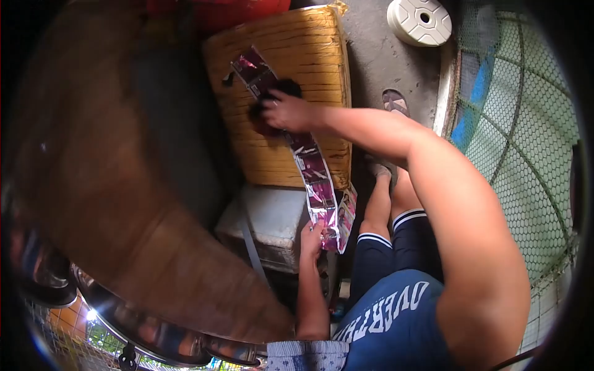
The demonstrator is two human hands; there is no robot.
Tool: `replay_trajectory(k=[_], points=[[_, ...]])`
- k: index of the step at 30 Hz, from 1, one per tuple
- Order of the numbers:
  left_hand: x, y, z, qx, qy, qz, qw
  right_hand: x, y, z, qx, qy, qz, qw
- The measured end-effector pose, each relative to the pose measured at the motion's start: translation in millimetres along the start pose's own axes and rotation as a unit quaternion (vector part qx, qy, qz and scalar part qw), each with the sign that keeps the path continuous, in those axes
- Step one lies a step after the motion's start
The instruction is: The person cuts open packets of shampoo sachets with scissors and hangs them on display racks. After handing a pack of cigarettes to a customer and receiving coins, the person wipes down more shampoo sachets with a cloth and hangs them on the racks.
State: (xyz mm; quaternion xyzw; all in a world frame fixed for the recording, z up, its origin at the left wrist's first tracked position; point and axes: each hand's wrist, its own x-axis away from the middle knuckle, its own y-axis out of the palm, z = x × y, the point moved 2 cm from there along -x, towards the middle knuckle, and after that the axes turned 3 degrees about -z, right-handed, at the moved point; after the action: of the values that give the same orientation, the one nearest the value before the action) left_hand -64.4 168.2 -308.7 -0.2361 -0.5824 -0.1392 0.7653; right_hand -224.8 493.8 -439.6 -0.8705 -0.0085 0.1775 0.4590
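A long strip of shiny purple sachets (318,176) runs down over a box wrapped in yellow-brown tape. Its lower end is pinched in my left hand (312,238), closed, where a folded piece with printed pictures (348,213) hangs beside it. Over the upper part of the strip reaches my right hand (288,111), smeared by motion. Dark patches surround its fingers; I cannot make out whether they are an object or shadow, nor whether the fingers grip the strip. Beyond that hand, the strip's far end (250,62) lies on the box.
The taped box (315,49) stands beside a whitish box (266,216). A brown surface (167,247) fills the left. Behind is something red (241,12). A round cream weight plate (424,21) rests on the floor. Green wire mesh (526,123) borders the right.
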Motion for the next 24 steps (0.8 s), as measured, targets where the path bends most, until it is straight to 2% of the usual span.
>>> replay_trajectory(k=[3, 4, 6, 7, 10, 11, 12, 14, 15, 16, 17, 18, 19, 20, 22, 23, 24], points=[[5, 2, -7, -0.059, -0.012, 0.030, 0.998, 9, 1, 16, 0.011, 0.038, 0.007, 0.999], [6, 1, -11, -0.064, -0.010, 0.025, 0.998, -13, 3, 33, 0.035, 0.068, -0.077, 0.994], [6, -9, -18, -0.096, -0.002, 0.019, 0.995, -46, -16, 67, 0.043, 0.118, 0.060, 0.990], [8, -6, -19, -0.107, 0.012, 0.037, 0.993, -63, -39, 82, 0.040, 0.117, 0.065, 0.990], [17, 6, -19, 0.026, 0.005, 0.053, 0.998, -78, -122, 117, 0.102, 0.350, -0.032, 0.931], [29, 12, -9, 0.097, -0.017, 0.052, 0.994, -60, -145, 111, -0.068, 0.313, 0.046, 0.946], [30, 8, -8, 0.142, -0.029, 0.025, 0.989, -34, -165, 101, -0.233, 0.268, 0.123, 0.927], [56, 48, 33, 0.268, 0.051, -0.059, 0.960, 12, -94, 128, -0.271, 0.390, 0.119, 0.872], [62, 58, 43, 0.296, 0.077, -0.105, 0.946, 68, -97, 94, -0.402, 0.332, 0.184, 0.833], [70, 69, 53, 0.301, 0.090, -0.131, 0.940, 107, -131, 52, -0.339, 0.322, 0.037, 0.883], [80, 79, 65, 0.303, 0.105, -0.158, 0.934, 162, -127, 26, -0.538, 0.318, 0.015, 0.781], [94, 94, 80, 0.294, 0.143, -0.187, 0.926, 184, -161, -36, -0.678, 0.421, 0.039, 0.601], [108, 109, 93, 0.305, 0.151, -0.193, 0.920, 212, -178, -73, -0.700, 0.412, -0.029, 0.583], [121, 124, 105, 0.292, 0.165, -0.210, 0.919, 234, -185, -110, -0.709, 0.418, -0.054, 0.566], [133, 139, 112, 0.251, 0.187, -0.246, 0.917, 220, -231, -170, -0.827, 0.412, -0.043, 0.379], [136, 140, 110, 0.258, 0.184, -0.253, 0.914, 205, -257, -184, -0.822, 0.423, -0.041, 0.380], [138, 138, 111, 0.238, 0.194, -0.259, 0.916, 192, -267, -194, -0.788, 0.435, -0.047, 0.433]])
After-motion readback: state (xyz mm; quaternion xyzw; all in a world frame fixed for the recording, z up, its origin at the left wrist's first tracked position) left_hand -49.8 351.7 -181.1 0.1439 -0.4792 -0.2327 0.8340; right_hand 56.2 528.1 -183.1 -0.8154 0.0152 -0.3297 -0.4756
